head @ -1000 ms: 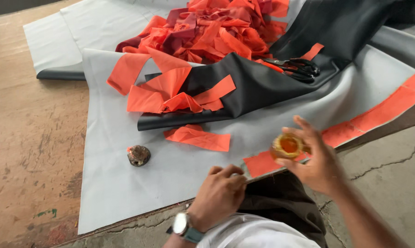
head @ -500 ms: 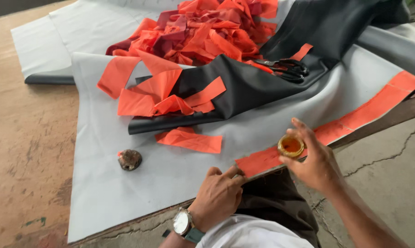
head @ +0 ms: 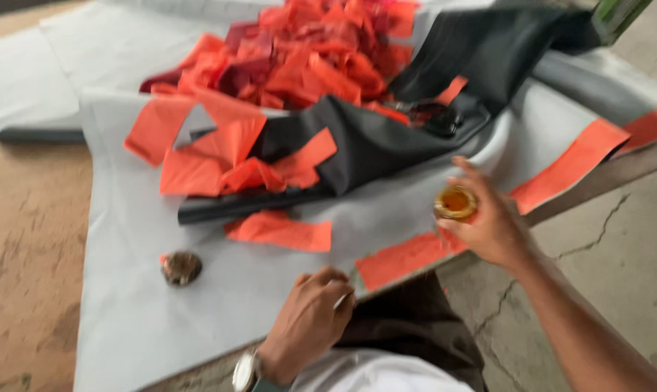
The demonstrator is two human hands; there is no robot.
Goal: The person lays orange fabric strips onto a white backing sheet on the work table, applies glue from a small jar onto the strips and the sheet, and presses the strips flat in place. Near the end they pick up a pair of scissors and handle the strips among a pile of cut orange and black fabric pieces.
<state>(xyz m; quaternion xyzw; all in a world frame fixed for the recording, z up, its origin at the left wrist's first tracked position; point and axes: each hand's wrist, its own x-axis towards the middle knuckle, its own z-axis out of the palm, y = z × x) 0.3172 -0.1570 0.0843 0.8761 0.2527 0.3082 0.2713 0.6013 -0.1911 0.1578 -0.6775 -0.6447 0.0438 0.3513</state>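
The small round open container with amber-orange contents (head: pixel 455 202) is held in the right hand (head: pixel 488 225), above the near edge of the pale grey fabric sheet (head: pixel 125 319) that covers the worktop. The container sits upright, mouth upward, at the tips of the fingers. The right hand is curled partly closed around it: fingers and thumb clasp its sides, and the forearm runs from the lower right corner up toward the sheet.

Just below the container lies a flat orange fabric strip (head: pixel 404 258) along the sheet's near edge. A second, longer orange strip (head: pixel 572 163) runs to the right, near the corner where the sheet drops off the worktop. Right of that edge, cracked grey concrete floor (head: pixel 619 247) is visible.

The left hand (head: pixel 310 323) rests on the near edge of the grey sheet, left of the first strip and well apart from the container. Its fingers are folded into a loose fist; the blur hides whether they hold anything. A wristwatch (head: pixel 247 372) is worn on that wrist.

Bare grey sheet lies between the left hand and a small dark round object (head: pixel 181 267) further left. Beyond it, a loose orange fabric piece (head: pixel 281 232) lies flat, then a folded black sheet (head: pixel 386 141), then a heap of orange and dark red fabric scraps (head: pixel 299 58). Bare brown worktop (head: pixel 23 254) shows at the far left.
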